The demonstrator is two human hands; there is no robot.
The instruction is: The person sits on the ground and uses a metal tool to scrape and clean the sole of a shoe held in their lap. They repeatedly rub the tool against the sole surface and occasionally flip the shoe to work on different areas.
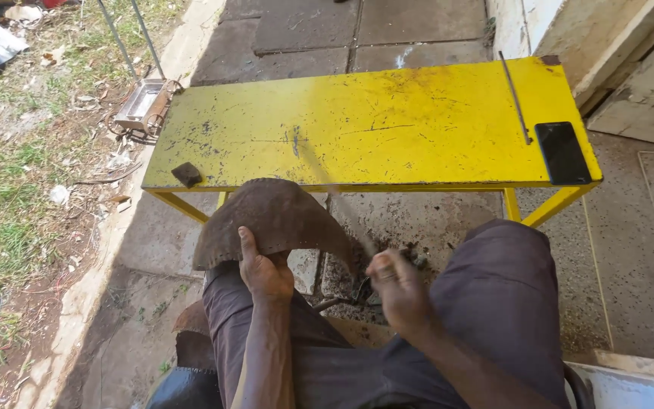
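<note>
My left hand (263, 269) presses a curved, rusty brown metal sheet (274, 216) against my left knee, thumb on top of it. My right hand (399, 288) is closed around a thin tool, blurred by motion, whose long shaft (342, 204) slants up toward the sheet's right edge. The tool's kind cannot be told. Both knees are in dark trousers, and I sit in front of a yellow metal table (372, 125).
On the table lie a black phone (562, 152) at the right, a thin metal rod (515, 97) beside it and a small dark block (187, 174) at the left corner. A metal tray (141, 106) sits on the ground at the left, by grass and litter.
</note>
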